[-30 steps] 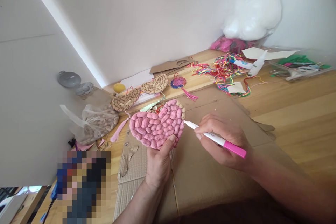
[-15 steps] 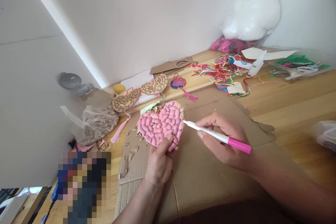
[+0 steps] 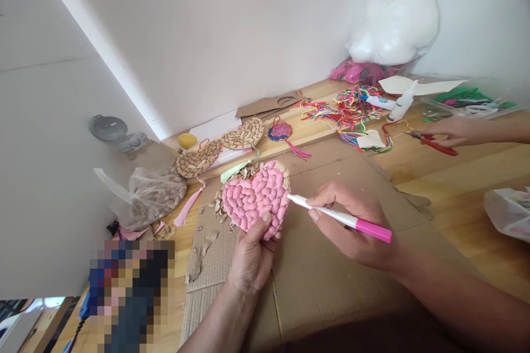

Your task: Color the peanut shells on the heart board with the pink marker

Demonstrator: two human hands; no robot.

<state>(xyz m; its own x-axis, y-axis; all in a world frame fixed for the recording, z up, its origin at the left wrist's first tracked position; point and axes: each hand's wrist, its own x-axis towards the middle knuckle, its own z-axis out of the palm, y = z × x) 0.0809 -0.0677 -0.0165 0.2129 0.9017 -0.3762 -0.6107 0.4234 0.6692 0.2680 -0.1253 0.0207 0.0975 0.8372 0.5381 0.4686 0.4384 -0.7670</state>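
Observation:
My left hand (image 3: 253,251) grips the lower tip of a heart (image 3: 252,198) covered in peanut shells, thumb on its face. Most of the shells are pink; a strip along the upper right edge is bare tan. In my right hand (image 3: 351,226) is a white marker (image 3: 337,216) with a pink end, held like a pen. Its tip meets the heart's right edge. Beneath both hands lies a sheet of brown cardboard (image 3: 331,287).
Behind the heart lie two tan shell-covered pieces (image 3: 242,133) and a small round pink-and-blue ornament (image 3: 280,130). Coloured threads (image 3: 356,105) and a glue bottle (image 3: 403,100) are at the back right. Another person's hand (image 3: 459,131) holds red-handled scissors (image 3: 439,145). A bag of peanuts (image 3: 161,193) stands left.
Another person's hand with scissors has come in from the right. The heart has shifted and turned slightly in my left hand. The marker tip has moved slightly down and left.

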